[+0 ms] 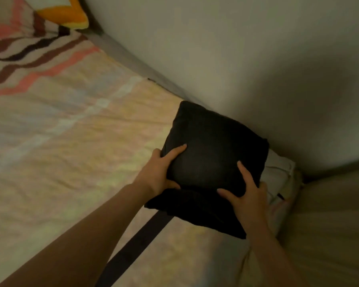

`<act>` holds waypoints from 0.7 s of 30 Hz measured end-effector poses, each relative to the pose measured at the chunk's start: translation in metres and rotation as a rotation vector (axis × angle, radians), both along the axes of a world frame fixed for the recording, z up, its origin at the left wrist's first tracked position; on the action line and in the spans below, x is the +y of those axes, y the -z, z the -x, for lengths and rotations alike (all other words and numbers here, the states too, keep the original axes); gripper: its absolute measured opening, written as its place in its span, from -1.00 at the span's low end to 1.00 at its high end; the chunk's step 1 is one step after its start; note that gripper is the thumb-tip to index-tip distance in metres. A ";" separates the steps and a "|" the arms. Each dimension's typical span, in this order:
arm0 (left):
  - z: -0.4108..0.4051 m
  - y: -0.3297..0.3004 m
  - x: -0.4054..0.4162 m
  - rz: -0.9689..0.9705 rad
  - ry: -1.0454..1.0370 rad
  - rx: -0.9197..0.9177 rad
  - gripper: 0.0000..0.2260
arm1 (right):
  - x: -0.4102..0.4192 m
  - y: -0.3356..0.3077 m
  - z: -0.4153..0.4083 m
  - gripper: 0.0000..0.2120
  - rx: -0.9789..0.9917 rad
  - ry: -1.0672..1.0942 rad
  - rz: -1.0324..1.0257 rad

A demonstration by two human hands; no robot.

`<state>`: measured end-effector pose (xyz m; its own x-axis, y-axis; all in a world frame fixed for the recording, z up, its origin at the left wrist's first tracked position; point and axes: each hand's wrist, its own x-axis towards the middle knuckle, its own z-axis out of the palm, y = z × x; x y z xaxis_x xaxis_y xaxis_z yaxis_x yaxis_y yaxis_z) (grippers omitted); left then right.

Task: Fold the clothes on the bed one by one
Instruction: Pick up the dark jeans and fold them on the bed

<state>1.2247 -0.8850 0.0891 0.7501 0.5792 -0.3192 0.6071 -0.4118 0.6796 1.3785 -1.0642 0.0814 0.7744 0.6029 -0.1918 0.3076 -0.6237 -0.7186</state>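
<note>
A folded black garment (pixel 214 146), square and thick, sits at the bed's far right side against the wall. It rests on another dark folded piece (pixel 195 212) that sticks out below it. My left hand (pixel 160 172) grips its left edge, with the thumb on top and the fingers underneath. My right hand (pixel 245 193) grips its near right corner the same way. A pale folded garment (pixel 278 172) lies under the stack on the right, mostly hidden.
The bed (pixel 71 152) carries a pastel checked cover with a dark stripe (pixel 133 245) near me. A zigzag-patterned blanket (pixel 19 48) and an orange cushion (pixel 68 13) lie at the far left. A grey wall (pixel 236 59) borders the bed. Beige bedding (pixel 330 235) rises at right.
</note>
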 end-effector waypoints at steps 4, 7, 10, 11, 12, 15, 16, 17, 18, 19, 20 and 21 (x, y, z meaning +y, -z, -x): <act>-0.074 0.007 0.019 -0.045 0.146 0.053 -0.11 | -0.001 0.017 -0.045 -0.17 0.013 0.149 -0.020; -0.118 0.018 0.028 -0.071 0.237 0.084 -0.13 | -0.001 0.027 -0.072 -0.12 0.000 0.237 -0.038; -0.158 0.032 0.034 -0.077 0.319 0.100 -0.14 | 0.000 0.032 -0.096 -0.05 -0.064 0.332 0.043; -0.170 0.038 0.035 -0.074 0.346 0.099 -0.14 | 0.000 0.034 -0.104 -0.02 -0.074 0.366 0.080; -0.181 0.044 0.035 -0.070 0.375 0.104 -0.13 | 0.000 0.038 -0.111 0.00 -0.068 0.403 0.106; -0.203 0.069 0.031 -0.084 0.461 0.175 -0.09 | 0.002 0.050 -0.125 0.06 -0.046 0.455 0.165; -0.206 0.078 0.030 -0.091 0.477 0.205 -0.07 | 0.003 0.053 -0.127 0.07 -0.056 0.454 0.201; -0.208 0.086 0.029 -0.099 0.486 0.229 -0.06 | 0.004 0.057 -0.128 0.06 -0.056 0.444 0.233; -0.209 0.093 0.029 -0.108 0.493 0.244 -0.05 | 0.005 0.061 -0.128 0.05 -0.050 0.425 0.265; -0.209 0.098 0.030 -0.114 0.499 0.249 -0.04 | 0.005 0.064 -0.128 0.05 -0.046 0.407 0.288; -0.209 0.102 0.032 -0.113 0.503 0.247 -0.03 | 0.005 0.067 -0.129 0.05 -0.043 0.395 0.299; -0.209 0.105 0.033 -0.107 0.506 0.244 -0.04 | 0.005 0.069 -0.129 0.05 -0.040 0.394 0.303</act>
